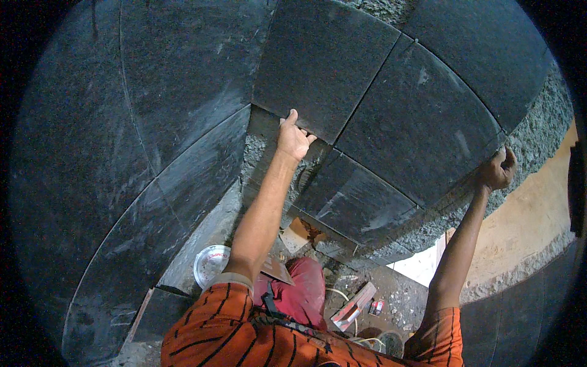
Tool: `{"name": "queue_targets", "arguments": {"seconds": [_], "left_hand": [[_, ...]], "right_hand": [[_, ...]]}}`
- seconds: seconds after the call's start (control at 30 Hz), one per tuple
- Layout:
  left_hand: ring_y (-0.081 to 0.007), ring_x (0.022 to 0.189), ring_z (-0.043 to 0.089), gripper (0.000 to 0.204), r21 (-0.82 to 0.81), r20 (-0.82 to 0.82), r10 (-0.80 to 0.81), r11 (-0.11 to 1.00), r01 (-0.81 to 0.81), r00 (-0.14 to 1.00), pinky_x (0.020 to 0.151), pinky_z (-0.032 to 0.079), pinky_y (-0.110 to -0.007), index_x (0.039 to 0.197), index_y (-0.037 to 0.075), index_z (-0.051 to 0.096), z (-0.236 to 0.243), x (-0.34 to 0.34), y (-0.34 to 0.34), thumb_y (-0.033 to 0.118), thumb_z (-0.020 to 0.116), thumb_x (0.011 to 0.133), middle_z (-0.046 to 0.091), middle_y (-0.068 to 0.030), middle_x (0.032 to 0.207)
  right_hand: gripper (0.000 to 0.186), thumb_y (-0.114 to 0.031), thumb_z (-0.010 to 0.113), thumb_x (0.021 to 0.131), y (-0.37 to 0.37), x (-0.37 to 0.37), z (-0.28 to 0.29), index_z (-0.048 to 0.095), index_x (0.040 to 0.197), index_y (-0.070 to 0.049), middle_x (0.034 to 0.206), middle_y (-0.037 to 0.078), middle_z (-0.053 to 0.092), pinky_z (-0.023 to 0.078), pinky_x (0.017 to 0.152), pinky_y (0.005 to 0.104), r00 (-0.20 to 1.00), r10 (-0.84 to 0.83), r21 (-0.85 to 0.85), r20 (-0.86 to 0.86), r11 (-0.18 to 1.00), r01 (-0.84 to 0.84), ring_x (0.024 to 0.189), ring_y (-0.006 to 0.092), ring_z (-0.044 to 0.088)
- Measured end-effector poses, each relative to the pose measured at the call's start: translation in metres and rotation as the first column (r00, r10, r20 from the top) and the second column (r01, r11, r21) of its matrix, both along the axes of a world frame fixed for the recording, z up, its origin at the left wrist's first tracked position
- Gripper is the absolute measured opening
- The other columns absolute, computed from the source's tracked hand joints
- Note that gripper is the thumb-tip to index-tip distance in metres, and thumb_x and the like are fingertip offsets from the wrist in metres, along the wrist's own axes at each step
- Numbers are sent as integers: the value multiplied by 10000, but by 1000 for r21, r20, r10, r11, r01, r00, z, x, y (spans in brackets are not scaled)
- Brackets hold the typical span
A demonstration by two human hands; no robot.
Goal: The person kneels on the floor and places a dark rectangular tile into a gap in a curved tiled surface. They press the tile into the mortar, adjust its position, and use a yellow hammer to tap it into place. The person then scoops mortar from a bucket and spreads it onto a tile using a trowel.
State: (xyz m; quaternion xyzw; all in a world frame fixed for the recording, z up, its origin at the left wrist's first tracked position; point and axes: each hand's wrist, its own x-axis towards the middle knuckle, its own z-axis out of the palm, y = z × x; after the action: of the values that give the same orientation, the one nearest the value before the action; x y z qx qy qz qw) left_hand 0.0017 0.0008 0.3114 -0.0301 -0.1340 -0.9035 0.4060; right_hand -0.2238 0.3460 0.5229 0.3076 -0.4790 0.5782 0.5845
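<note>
Tiles (202,67), dk grey, large-format: cover wall 9 to 2 o'clock; pale smears on several faces. Two adjoining units at the hands. Top tile (324,58), 12 o'clock: lower edge over bare backing; joint w/ tile to its R is thin, approx. straight. R tile (422,122), 2 o'clock: joints visible on upper & L sides; lower R corner meets rough conc.

Shirt (275,339), 6 o'clock: orange w/ dk stripes, worn by person. Tan wall (520,238), betw. 3 & 4: plain surface, ragged lower margin. Low tile (361,199), betw. 3 & 4, nr centre: smaller than the two above, directly below R tile, whitish marks. Conc. (544,125), betw. 2 & 3: rough grey strip, exposed along tile edges. Trousers (309,287), 6 o'clock: red.

L hand (295,144), 12 o'clock, just above centre: grasping lower edge of top tile, thumb up on face, fingers curled at edge. R hand (498,171), 3 o'clock: at lower R corner of R tile, fingers bent; cannot tell if gripping or only resting.

Tub (211,266), betw. 7 & 8: white, round, beside L forearm. Long item (354,306), 5 o'clock: red/grey, on littered floor; type unclear. Packet (377,307), 5 o'clock: small, red, just R of long item.
</note>
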Motion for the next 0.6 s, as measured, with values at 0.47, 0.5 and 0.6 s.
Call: {"name": "queue_targets", "arguments": {"seconds": [0.47,0.5,0.6], "left_hand": [[-342,1263,337,506,-2,15,5,1000,-5,1000,1045,193,-582,1294,55,328,7,5,6,330,498,905,389,-148,1349],[-342,1264,337,510,-15,21,3,1000,-3,1000,1044,192,-582,1294,54,330,7,7,6,333,501,903,390,-147,1350],[-342,1279,317,528,-56,13,-39,998,39,999,1047,186,-577,1296,56,337,4,8,2,349,511,892,383,-150,1358]], "right_hand": [[188,-134,610,818,3,-5,0,628,943,5,916,85,651,473,770,280,995,-102,1,17,995,102,825,166,608],[186,-133,611,817,3,-5,-1,629,943,3,915,85,651,475,767,281,994,-103,0,24,995,103,821,165,608],[182,-129,613,816,2,-7,-1,631,944,-2,912,82,651,478,760,281,992,-128,8,14,992,128,814,166,609]]}}
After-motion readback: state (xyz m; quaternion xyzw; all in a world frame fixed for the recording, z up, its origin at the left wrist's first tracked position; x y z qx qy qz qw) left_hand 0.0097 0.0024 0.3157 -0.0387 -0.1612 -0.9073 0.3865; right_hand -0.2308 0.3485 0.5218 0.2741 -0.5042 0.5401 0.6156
